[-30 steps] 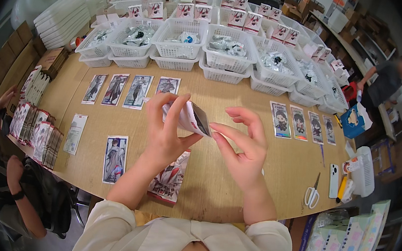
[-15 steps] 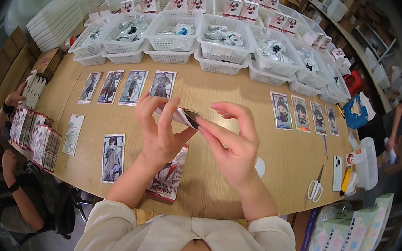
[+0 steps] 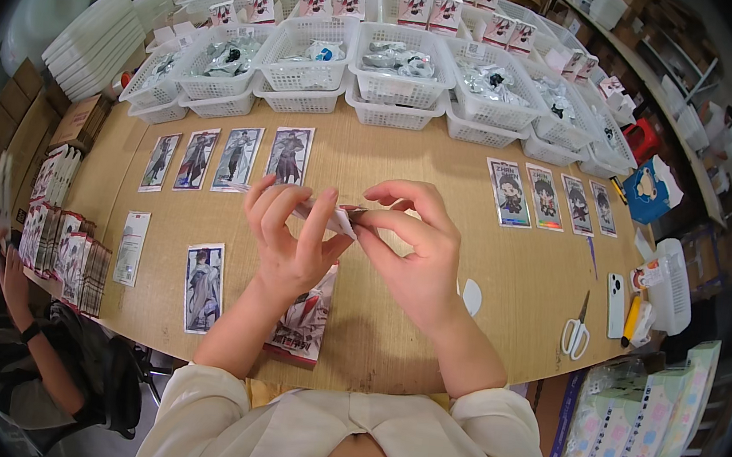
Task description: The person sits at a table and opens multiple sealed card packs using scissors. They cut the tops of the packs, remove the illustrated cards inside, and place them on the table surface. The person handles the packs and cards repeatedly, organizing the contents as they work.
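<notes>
My left hand [image 3: 286, 242] pinches a small pale card packet [image 3: 337, 219] above the middle of the table. The thumb and first finger of my right hand [image 3: 416, 265] are closed on the packet's right end; its contents are mostly hidden by my fingers. Under my left wrist lies a red and white printed packet [image 3: 310, 316], partly covered. Left of it is a single character card [image 3: 204, 287]. Beside my right forearm rests a white rounded piece [image 3: 471, 297].
Upright character cards [image 3: 238, 159] form a row at the far left, cartoon cards [image 3: 508, 193] at the far right. Baskets of bagged items [image 3: 398, 89] line the back. Scissors [image 3: 576, 335] and a phone [image 3: 615, 306] lie right. A co-worker's hand [image 3: 13, 276] is near packet stacks [image 3: 77, 265].
My right fingers have shifted at the packet's end, and its dark opening shows less. The view has moved slightly. At the left, the co-worker has lifted a packet-like item.
</notes>
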Demonstrator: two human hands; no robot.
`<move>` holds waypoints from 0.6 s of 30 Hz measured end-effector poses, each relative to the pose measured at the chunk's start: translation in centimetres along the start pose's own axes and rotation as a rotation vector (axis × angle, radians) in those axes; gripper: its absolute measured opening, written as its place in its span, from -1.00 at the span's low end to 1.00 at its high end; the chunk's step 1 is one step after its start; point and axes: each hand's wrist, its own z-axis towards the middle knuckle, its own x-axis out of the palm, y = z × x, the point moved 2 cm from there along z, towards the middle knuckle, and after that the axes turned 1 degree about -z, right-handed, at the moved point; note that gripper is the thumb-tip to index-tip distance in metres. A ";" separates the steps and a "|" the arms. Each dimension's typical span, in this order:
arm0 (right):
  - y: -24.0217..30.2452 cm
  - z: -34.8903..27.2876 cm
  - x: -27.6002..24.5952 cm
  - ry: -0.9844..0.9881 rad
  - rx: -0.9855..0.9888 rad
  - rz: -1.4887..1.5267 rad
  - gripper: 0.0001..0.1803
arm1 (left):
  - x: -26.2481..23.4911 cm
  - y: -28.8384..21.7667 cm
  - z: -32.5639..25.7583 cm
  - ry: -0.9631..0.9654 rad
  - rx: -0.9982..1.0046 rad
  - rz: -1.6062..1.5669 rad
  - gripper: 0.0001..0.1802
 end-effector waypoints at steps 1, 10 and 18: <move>-0.1 0.0 0.2 -0.008 0.036 0.033 -0.83 | 0.0 -0.1 0.1 0.017 -0.007 0.009 -0.29; -2.4 -0.3 1.0 -0.103 0.241 0.314 -0.90 | 0.3 0.7 1.0 0.237 -0.093 -0.028 -0.10; -4.3 0.4 -1.8 -0.071 0.540 0.487 -0.84 | 0.2 1.3 1.6 0.335 -0.192 -0.075 -0.02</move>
